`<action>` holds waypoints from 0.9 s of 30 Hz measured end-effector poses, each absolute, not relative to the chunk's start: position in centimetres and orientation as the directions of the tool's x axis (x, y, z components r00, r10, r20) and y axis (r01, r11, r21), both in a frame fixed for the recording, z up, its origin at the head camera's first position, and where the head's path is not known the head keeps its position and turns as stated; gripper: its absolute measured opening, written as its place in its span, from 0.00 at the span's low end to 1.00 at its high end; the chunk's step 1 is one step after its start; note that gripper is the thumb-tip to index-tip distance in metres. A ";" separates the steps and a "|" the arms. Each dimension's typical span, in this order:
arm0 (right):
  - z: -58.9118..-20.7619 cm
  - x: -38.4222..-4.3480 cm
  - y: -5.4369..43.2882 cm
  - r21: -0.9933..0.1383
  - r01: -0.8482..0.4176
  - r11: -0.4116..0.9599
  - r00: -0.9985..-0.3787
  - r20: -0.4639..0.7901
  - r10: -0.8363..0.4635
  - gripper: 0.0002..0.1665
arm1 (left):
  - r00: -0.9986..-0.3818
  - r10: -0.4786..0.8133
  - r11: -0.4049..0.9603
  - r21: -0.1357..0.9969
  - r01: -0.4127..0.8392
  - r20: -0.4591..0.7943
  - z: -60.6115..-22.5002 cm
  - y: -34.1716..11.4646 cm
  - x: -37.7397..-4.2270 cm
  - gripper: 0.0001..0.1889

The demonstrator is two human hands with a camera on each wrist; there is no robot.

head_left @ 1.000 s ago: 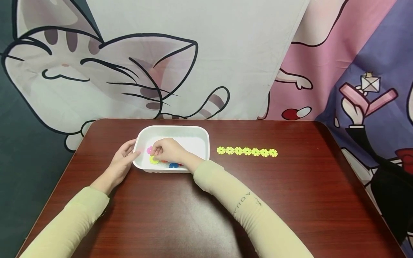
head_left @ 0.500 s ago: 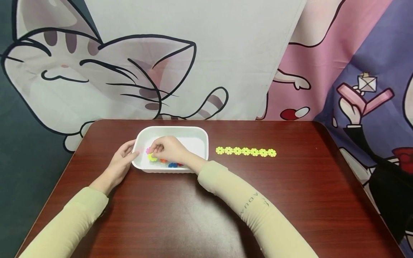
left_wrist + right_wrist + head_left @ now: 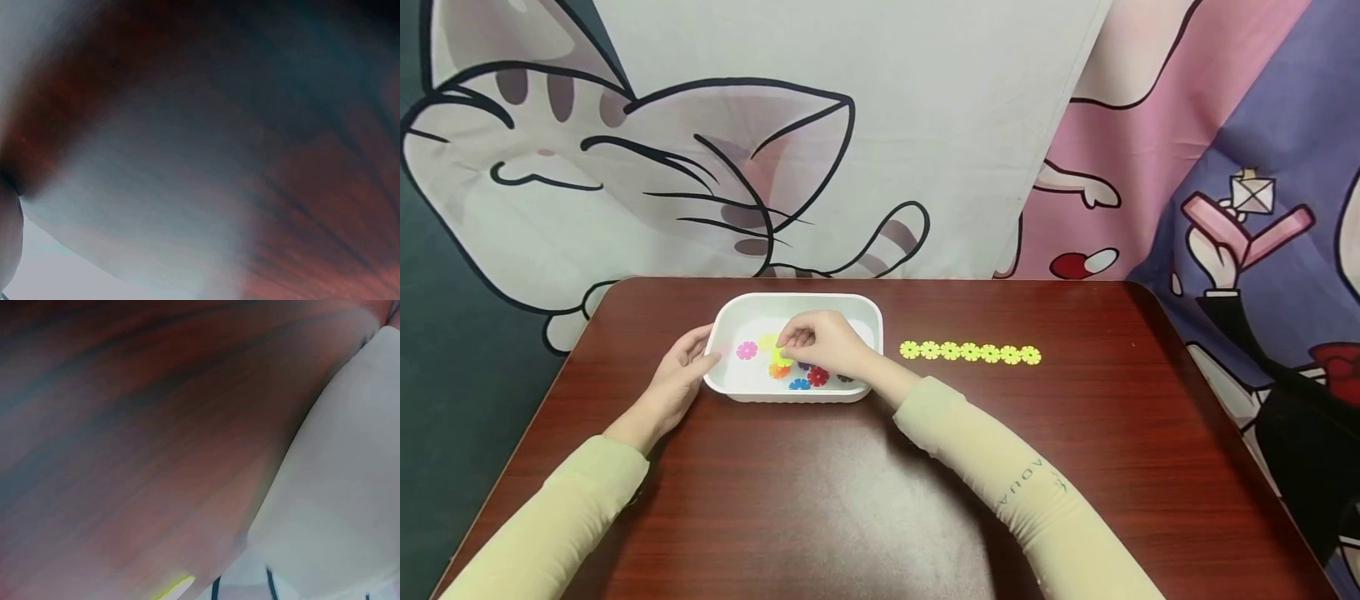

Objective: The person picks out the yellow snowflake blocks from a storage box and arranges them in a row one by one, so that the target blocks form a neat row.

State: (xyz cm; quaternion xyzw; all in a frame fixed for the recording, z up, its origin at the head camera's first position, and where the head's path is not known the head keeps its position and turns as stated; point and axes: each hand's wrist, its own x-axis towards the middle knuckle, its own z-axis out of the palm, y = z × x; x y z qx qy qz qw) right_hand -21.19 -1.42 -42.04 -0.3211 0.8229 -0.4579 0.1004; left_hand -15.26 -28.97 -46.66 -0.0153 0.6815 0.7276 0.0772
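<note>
A white plastic tray (image 3: 760,310) stands on the brown table. My left hand (image 3: 673,371) grips its left end, thumb over the rim. Inside the tray, my right hand (image 3: 827,343) pinches a yellow flower-shaped piece (image 3: 781,359) between thumb and fingertips. Another yellow flower piece (image 3: 767,342) lies just behind it. Around these lie a pink piece (image 3: 747,350), an orange piece (image 3: 778,372), a blue piece (image 3: 799,384) and a red piece (image 3: 817,377). Darker pieces are partly hidden by the right hand. The left wrist view is mostly blur.
To the right of the tray, a straight row of several yellow flower pieces (image 3: 970,352) lies on the table (image 3: 850,500). A printed cat cloth (image 3: 970,150) hangs behind the table's far edge. A pale surface (image 3: 337,475) fills the right side of the right wrist view.
My right hand has moved right and slightly back within the tray, bringing a yellow piece along and uncovering the pink, orange and red pieces. The left hand keeps its grip on the rim.
</note>
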 end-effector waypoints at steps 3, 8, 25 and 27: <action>-41.9 -21.2 -0.3 -0.819 -0.433 0.377 -0.791 0.145 -0.594 0.06 | -0.987 0.093 -0.055 0.989 -0.135 -0.130 -46.6 -29.0 -15.2 0.22; -41.4 -21.6 1.5 -0.828 -0.429 0.362 -0.811 0.176 -0.557 0.05 | -0.987 0.095 -0.050 0.990 -0.135 -0.130 -46.6 -29.1 -15.2 0.22; -39.9 -22.2 8.4 -0.889 -0.342 0.303 -0.894 0.209 -0.396 0.06 | -0.987 0.110 -0.020 0.993 -0.119 -0.116 -46.7 -29.0 -15.3 0.22; -39.9 -22.3 9.3 -0.888 -0.335 0.314 -0.903 0.207 -0.378 0.06 | -0.987 0.109 -0.016 0.993 -0.119 -0.117 -46.7 -29.0 -15.3 0.22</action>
